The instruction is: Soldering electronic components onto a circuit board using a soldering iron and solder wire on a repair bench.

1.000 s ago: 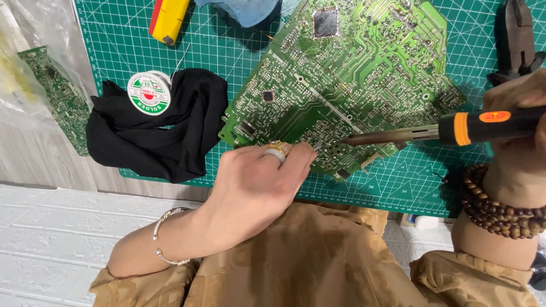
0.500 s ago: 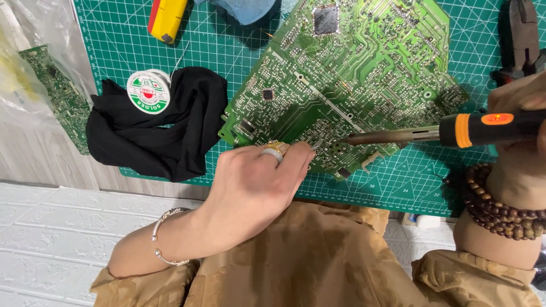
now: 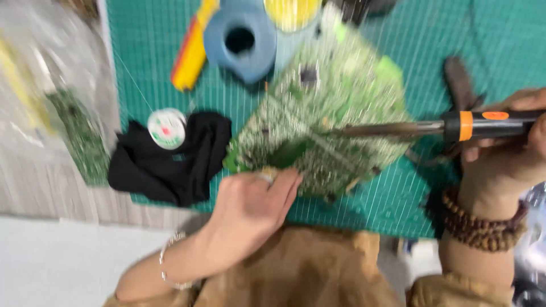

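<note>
A large green circuit board [image 3: 330, 108] lies on a green cutting mat [image 3: 455, 57]; the picture is blurred by motion. My left hand [image 3: 250, 210], with a ring and a thin bracelet, presses on the board's near edge. My right hand [image 3: 506, 153], with a wooden bead bracelet at the wrist, grips a soldering iron [image 3: 455, 126] with a black handle and an orange band. Its metal tip points left and sits over the middle of the board.
A black cloth [image 3: 170, 159] with a small solder spool [image 3: 166, 129] on it lies left of the board. Behind are a blue holder [image 3: 242, 45], a red and yellow tool [image 3: 193, 48] and dark pliers [image 3: 458, 79]. A smaller green board [image 3: 79, 136] lies at the far left.
The view has swung and blurred, so everything sits lower in the picture. The blue holder is now fully in sight. Both hands keep their places on the board and the soldering iron.
</note>
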